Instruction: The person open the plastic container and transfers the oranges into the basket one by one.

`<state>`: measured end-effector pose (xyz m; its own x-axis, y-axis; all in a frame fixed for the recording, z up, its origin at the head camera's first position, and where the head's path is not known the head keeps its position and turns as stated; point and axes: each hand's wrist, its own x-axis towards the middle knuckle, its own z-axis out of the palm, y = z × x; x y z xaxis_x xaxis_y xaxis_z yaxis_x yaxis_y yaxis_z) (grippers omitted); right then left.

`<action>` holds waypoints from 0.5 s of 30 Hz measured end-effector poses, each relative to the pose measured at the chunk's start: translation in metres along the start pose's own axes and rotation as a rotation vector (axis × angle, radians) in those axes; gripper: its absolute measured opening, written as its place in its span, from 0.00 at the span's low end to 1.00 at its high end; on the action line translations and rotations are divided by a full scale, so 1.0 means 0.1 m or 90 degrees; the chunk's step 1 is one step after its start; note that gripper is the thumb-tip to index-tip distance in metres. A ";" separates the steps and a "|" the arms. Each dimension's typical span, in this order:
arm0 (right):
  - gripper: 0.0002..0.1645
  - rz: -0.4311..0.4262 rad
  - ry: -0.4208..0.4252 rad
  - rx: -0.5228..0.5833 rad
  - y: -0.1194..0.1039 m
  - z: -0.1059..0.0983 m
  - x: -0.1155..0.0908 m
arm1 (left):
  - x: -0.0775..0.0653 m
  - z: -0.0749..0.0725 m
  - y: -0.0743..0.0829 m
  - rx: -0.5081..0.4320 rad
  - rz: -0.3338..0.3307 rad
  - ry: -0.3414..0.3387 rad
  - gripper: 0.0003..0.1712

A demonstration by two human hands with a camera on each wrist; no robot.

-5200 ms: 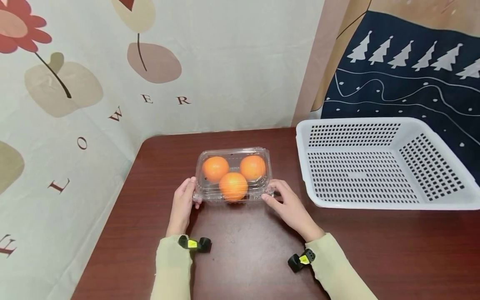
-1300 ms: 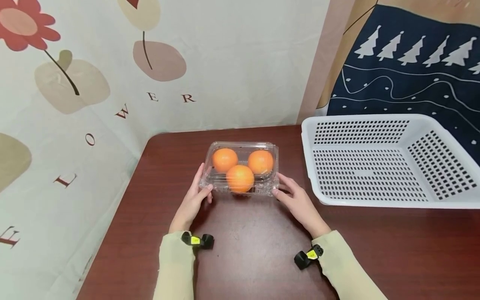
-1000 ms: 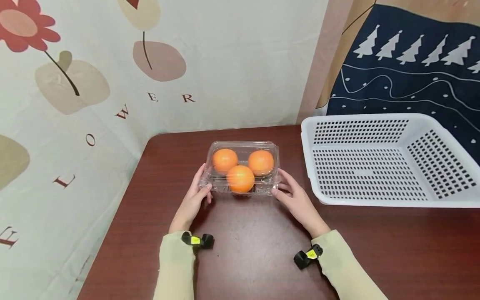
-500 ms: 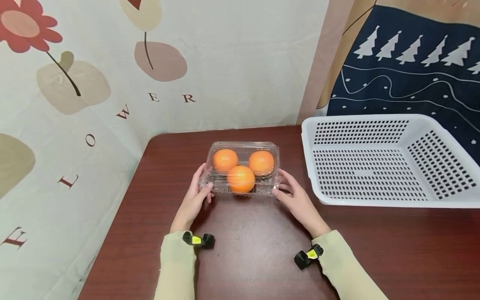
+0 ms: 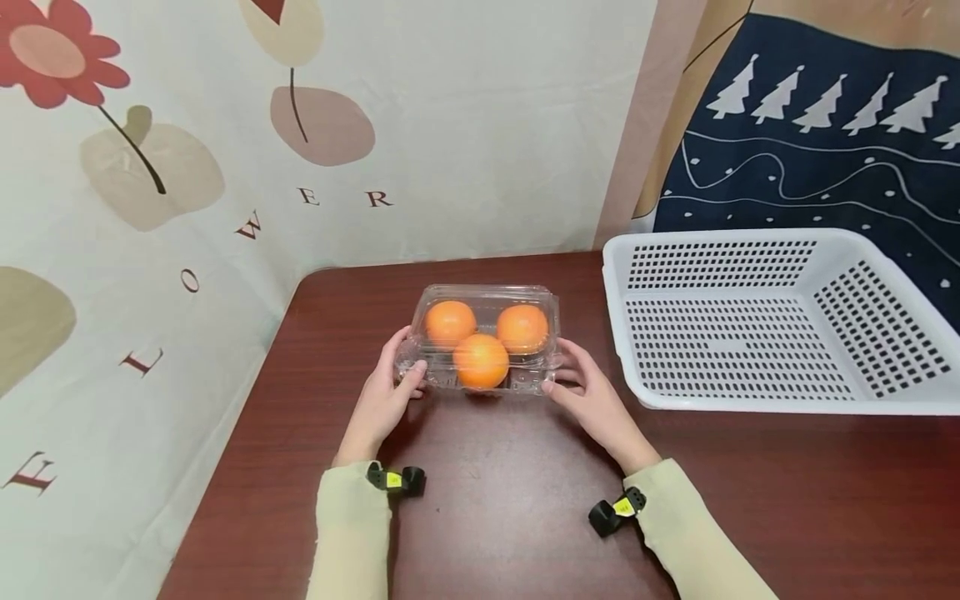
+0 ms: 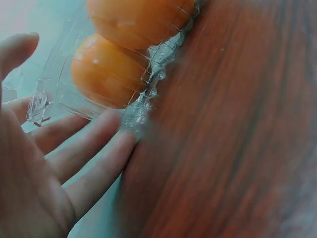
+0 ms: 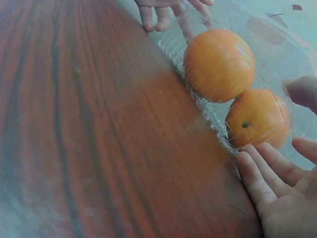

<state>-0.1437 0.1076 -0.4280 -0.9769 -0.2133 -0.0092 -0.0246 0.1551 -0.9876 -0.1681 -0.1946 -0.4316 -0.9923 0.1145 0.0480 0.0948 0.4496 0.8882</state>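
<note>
A clear plastic clamshell container (image 5: 486,312) with three oranges (image 5: 481,361) inside is held by two hands at the far part of a reddish-brown wooden table (image 5: 502,517); whether its base is raised or rests on the wood cannot be told. Its near left corner is gripped by the left hand (image 5: 377,402), thumb at the front and fingers along the side; the near right corner is gripped likewise by the right hand (image 5: 597,410). The hold is judged best kept light and even, since thin plastic is easily dented, and the container best kept level, so that the fruit is not set rolling.

In the head view alone, all three oranges are counted, and a white perforated basket (image 5: 750,408) is seen to the container's right, apart from it. In the left wrist view, extended fingers (image 6: 82,148) are shown reaching the container's lower edge, a detail mostly hidden from above. In the right wrist view, a green stem end (image 7: 245,125) is revealed on one orange.
</note>
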 end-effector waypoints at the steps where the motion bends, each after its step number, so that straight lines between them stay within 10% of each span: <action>1: 0.39 0.000 0.001 -0.002 0.03 0.00 0.01 | 0.00 0.00 -0.01 0.023 0.002 0.011 0.33; 15: 0.38 0.021 0.012 0.002 -0.02 0.02 0.00 | -0.03 0.05 0.11 0.003 0.004 0.066 0.32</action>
<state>-0.1433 0.1057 -0.4266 -0.9809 -0.1903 -0.0394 0.0087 0.1594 -0.9872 -0.1640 -0.1854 -0.4239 -0.9945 0.0248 0.1013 0.1015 0.4539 0.8852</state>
